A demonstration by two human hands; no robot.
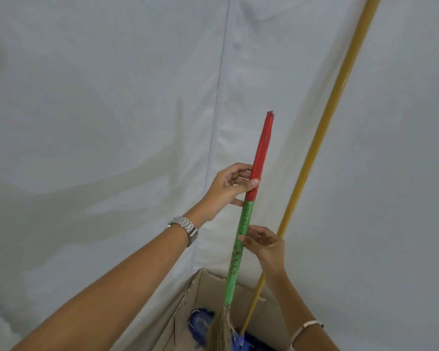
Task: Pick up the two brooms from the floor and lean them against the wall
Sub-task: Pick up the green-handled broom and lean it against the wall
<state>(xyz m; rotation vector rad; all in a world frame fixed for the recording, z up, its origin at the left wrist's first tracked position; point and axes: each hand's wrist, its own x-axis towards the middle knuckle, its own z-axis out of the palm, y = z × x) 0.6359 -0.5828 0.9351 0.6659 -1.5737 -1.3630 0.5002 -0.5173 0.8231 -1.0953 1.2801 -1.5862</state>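
The grass broom [249, 211] stands nearly upright, its long axis running from the straw head at the bottom, inside the cardboard box [188, 300], up to the red handle tip, which tilts slightly right and toward the wall [112, 97]. The left hand [228, 188] forms the upper grip, fingers loosely curled on the red-green junction. The right hand [261, 245] forms the lower grip, fingertips pinching the green section lightly. The handle tip lies above both grips, near the wall seam; contact cannot be confirmed. The yellow-handled broom [322, 148] leans just right of the lower grip. Judgement: tip the handle forward until it rests, then release.
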